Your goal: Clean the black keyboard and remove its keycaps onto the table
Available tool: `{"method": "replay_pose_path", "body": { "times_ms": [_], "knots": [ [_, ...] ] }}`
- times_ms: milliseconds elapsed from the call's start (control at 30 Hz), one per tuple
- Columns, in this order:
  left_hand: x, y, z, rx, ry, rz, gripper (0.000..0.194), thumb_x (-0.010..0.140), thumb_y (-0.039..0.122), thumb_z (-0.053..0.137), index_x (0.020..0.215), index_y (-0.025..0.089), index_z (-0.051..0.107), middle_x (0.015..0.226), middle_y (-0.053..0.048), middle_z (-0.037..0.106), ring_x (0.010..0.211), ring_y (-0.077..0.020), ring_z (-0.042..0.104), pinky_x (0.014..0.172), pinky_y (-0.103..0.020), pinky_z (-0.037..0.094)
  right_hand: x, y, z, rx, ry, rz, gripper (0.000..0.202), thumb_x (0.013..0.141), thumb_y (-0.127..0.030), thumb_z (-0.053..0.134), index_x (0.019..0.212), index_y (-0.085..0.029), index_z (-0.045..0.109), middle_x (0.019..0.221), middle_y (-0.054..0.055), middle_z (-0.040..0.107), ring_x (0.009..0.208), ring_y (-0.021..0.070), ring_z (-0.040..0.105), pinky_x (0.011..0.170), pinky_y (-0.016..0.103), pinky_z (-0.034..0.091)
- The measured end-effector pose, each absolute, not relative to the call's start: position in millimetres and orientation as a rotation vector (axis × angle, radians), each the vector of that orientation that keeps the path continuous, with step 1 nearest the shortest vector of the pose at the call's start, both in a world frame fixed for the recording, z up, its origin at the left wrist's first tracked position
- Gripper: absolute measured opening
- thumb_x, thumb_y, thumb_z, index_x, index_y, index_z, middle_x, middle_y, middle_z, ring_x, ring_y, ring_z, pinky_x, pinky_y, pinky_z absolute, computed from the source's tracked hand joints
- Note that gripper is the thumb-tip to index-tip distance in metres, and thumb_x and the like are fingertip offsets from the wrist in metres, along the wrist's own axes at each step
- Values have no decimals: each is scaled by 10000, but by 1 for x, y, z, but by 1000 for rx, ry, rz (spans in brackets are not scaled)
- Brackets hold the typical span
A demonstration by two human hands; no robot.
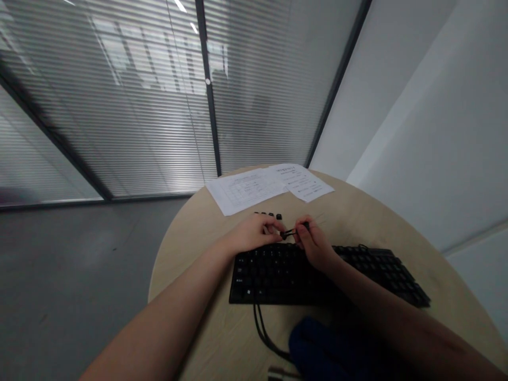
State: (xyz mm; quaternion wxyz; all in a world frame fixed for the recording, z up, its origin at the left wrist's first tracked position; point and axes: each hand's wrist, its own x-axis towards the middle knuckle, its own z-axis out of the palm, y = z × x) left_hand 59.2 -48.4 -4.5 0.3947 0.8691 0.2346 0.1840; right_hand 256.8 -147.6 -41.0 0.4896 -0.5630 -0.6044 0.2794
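Note:
A black keyboard [270,270] lies on the round table beneath my hands. Over its top edge, my left hand [252,233] pinches a small black keycap [283,235] between thumb and fingers. My right hand [315,246] is closed around the dark handle of what looks like a keycap puller [291,232]; its two thin prongs reach across to the keycap. Just beyond my left hand, several loose black keycaps [279,216] stand in a row. My right forearm hides part of the keyboard's middle.
Printed paper sheets [250,188] lie at the far side of the wooden table [184,233]. A black cable [260,328] loops in front of the keyboard, beside dark blue cloth [317,344]. Behind stand glass panels with blinds [159,116] and a white wall [436,106].

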Motion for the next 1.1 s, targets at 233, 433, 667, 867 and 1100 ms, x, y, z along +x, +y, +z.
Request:
{"method": "replay_pose_path", "body": {
  "times_ms": [233, 433, 667, 867, 1100],
  "knots": [
    [61, -53, 0, 2251, 635, 473, 143, 808, 255, 686, 922, 174, 712, 805, -7, 706, 721, -141, 621, 680, -253, 469, 253, -147, -38, -1322, -1615, 643, 196, 1015, -421, 389, 953, -255, 472, 723, -16, 563, 617, 168, 515, 613, 304, 406],
    [52, -41, -5, 2321, 706, 583, 239, 826, 244, 659, 1047, 188, 731, 878, -14, 718, 751, -147, 613, 701, -261, 479, 257, -146, -13, -1480, -1622, 387, 158, 992, -383, 420, 926, -251, 477, 699, -12, 562, 628, 195, 540, 647, 327, 388],
    [54, -40, 7, 2511, 772, 709, 332, 854, 134, 529, 1100, 196, 743, 978, -50, 645, 803, -152, 606, 770, -284, 494, 298, -149, 52, -1405, -1513, 235, 193, 994, -429, 417, 942, -253, 478, 720, -4, 573, 686, 212, 562, 680, 339, 395],
    [86, -28, 24, 2711, 784, 521, 252, 855, 162, 566, 1019, 195, 755, 966, -56, 672, 841, -175, 626, 807, -288, 492, 330, -156, 79, -1248, -1347, 222, 247, 1000, -485, 421, 936, -250, 464, 659, -35, 522, 601, 169, 506, 617, 312, 391],
    [132, -4, 10, 2963, 759, 179, 336, 817, 141, 633, 1112, 253, 750, 1044, -47, 748, 1015, -231, 648, 944, -341, 460, 334, -160, 89, -1223, -1311, 231, 318, 988, -556, 434, 904, -251, 461, 644, -34, 522, 586, 164, 502, 597, 311, 382]
  ]
}}
